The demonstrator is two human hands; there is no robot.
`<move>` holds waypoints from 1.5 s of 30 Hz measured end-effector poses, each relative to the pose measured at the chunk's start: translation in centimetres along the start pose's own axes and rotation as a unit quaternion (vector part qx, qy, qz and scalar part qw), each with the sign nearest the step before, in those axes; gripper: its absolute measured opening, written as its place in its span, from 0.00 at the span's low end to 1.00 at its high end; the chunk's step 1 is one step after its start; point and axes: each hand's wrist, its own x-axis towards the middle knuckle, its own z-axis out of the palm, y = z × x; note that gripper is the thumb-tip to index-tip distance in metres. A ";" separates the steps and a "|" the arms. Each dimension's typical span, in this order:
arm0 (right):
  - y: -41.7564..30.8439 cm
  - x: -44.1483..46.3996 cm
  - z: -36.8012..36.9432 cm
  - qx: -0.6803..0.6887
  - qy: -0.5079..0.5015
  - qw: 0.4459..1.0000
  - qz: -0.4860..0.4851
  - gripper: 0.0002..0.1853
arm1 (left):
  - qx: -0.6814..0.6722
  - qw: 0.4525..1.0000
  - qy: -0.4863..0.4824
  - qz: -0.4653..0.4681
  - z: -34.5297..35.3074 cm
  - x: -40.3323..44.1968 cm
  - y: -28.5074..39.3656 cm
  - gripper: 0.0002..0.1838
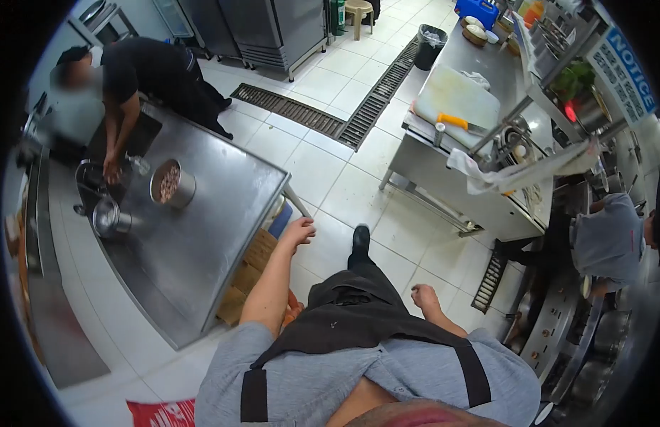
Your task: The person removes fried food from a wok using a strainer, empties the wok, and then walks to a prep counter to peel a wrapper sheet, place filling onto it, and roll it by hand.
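Note:
My left hand (298,233) hangs beside the right-hand corner of a steel sink table (223,206), apart from it, with loosely bent fingers and nothing held. On my other side, my right hand (425,296) is over the tiled floor, also without anything in it, its fingers slightly curled and partly hidden. Between them show my dark apron (351,306) and one black shoe (360,240) on the floor. A steel pot (185,191) with brownish pieces inside stands on the sink table, near a metal container (111,218).
A co-worker (141,75) leans over the sink at left. Another person (608,235) stands by the stove (551,334) at right. A steel counter (437,156) bears a cutting board (454,103) and an orange-handled knife (454,121). Drain grates (294,110) cross the floor ahead.

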 end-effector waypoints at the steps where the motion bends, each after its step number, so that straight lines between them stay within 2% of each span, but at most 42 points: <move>1: 0.0 1.6 0.0 0.009 0.000 1.000 -0.001 0.15 | -0.014 1.000 -0.020 0.014 -0.2 1.8 2.0 0.24; 3: -0.4 5.3 -0.1 0.007 -0.039 0.999 -0.021 0.14 | -0.023 0.999 -0.036 0.033 -0.5 4.7 6.1 0.25; 6: -6.4 10.8 -4.7 0.041 -0.022 0.995 -0.083 0.14 | -0.041 0.998 -0.034 0.045 -2.0 10.6 9.0 0.25; 7: -8.5 13.3 -6.4 0.026 -0.007 0.991 -0.130 0.14 | -0.038 0.999 -0.018 0.028 -2.4 11.6 10.1 0.25; 8: -10.2 17.0 -8.1 0.032 0.003 0.990 -0.137 0.14 | -0.033 0.999 0.000 0.014 -2.8 12.5 11.2 0.25; 10: -14.6 24.7 -10.4 0.022 0.023 0.972 -0.232 0.13 | -0.001 1.000 0.015 -0.020 -3.9 14.8 12.8 0.24; 12: -21.5 30.8 -16.1 0.046 0.054 0.959 -0.275 0.12 | -0.012 1.000 0.003 -0.012 -4.9 16.3 14.5 0.25; 13: -24.7 33.6 -18.8 0.005 0.075 0.958 -0.278 0.11 | -0.004 1.000 0.001 -0.020 -5.6 17.0 14.9 0.25; 14: -27.3 36.8 -21.1 -0.022 0.103 0.945 -0.309 0.11 | -0.038 0.999 0.014 -0.037 -6.0 18.0 15.3 0.24; 16: -31.5 43.7 -24.2 0.034 0.150 0.917 -0.368 0.13 | -0.092 0.993 0.034 -0.060 -6.5 20.5 15.8 0.24; 17: -33.9 45.8 -26.2 0.031 0.155 0.918 -0.364 0.13 | -0.110 0.991 0.041 -0.067 -6.9 21.9 15.7 0.23; 19: -38.0 48.9 -29.6 0.047 0.138 0.932 -0.330 0.14 | -0.134 0.985 0.033 -0.103 -7.9 25.1 15.4 0.23; 22: -40.0 55.3 -30.9 0.006 0.103 0.947 -0.306 0.15 | -0.137 0.979 0.035 -0.149 -9.5 30.1 17.4 0.23; 25: -36.8 62.2 -29.3 -0.084 0.075 0.962 -0.249 0.10 | -0.101 0.983 0.037 -0.149 -12.6 36.6 21.1 0.22; 27: -34.3 63.5 -29.9 -0.171 0.023 0.972 -0.157 0.09 | -0.053 0.984 0.036 -0.164 -14.9 41.2 26.2 0.22; 29: -31.3 64.9 -30.3 -0.164 0.070 0.976 -0.121 0.10 | -0.058 0.988 0.044 -0.134 -17.5 46.6 31.2 0.21; 31: -31.4 66.1 -32.3 -0.058 0.075 0.995 -0.005 0.10 | -0.058 0.992 0.051 -0.103 -20.4 52.2 36.6 0.21; 32: -31.7 66.5 -33.7 -0.058 0.077 0.995 0.003 0.10 | -0.057 0.993 0.048 -0.093 -21.5 54.8 40.0 0.20; 34: -32.3 67.4 -34.8 -0.014 0.164 0.986 0.012 0.10 | -0.001 0.995 0.044 -0.091 -23.2 60.6 46.8 0.21; 35: -31.9 68.7 -34.8 0.087 0.150 0.982 0.071 0.10 | 0.007 0.998 0.039 -0.052 -23.3 62.6 51.5 0.22; 39: -34.8 71.5 -37.0 0.097 0.180 0.974 0.095 0.10 | 0.000 0.997 0.001 0.074 -21.9 71.8 66.9 0.25; 40: -35.4 72.5 -37.4 0.106 0.145 0.977 0.112 0.11 | 0.002 0.996 0.008 0.088 -20.8 72.9 70.2 0.25; 42: -36.1 75.8 -38.3 0.113 0.112 0.979 0.127 0.12 | 0.004 0.993 0.021 0.114 -19.4 77.9 73.1 0.24; 44: -36.4 79.8 -40.1 0.096 0.042 0.978 0.179 0.13 | 0.109 0.982 0.020 0.154 -18.9 81.9 73.6 0.23; 45: -36.3 82.2 -41.6 0.091 0.040 0.980 0.169 0.13 | 0.243 0.949 0.056 0.191 -19.3 84.5 72.1 0.19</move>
